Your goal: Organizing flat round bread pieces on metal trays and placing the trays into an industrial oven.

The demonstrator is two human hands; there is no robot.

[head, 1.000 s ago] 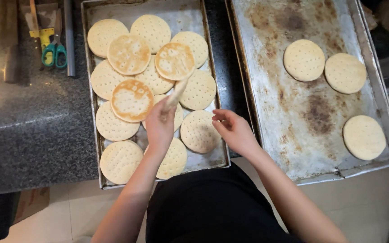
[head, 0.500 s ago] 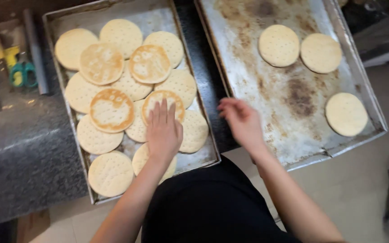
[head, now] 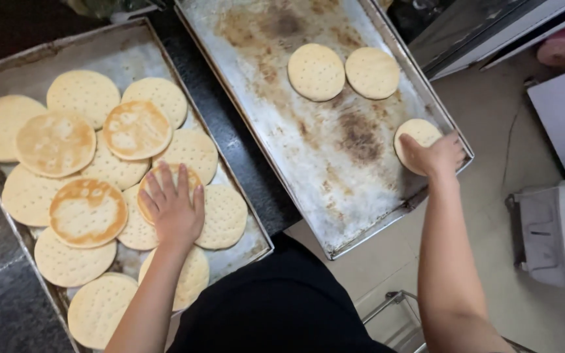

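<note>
Left hand (head: 174, 210): fingers spread, palm flat on a browned flatbread (head: 165, 186) near the near right edge of the left tray (head: 135, 49), among overlapping pale and browned rounds. Right hand (head: 434, 155): fingers closed over the near side of a pale flatbread (head: 414, 134) at the right edge of the right tray (head: 322, 170). Two more pale rounds (head: 316, 72) lie side by side toward that tray's far right corner.

left hand (head: 174, 212) covers most of a browned flatbread (head: 189, 178); left tray's (head: 125, 52) near corner runs off frame.
</note>
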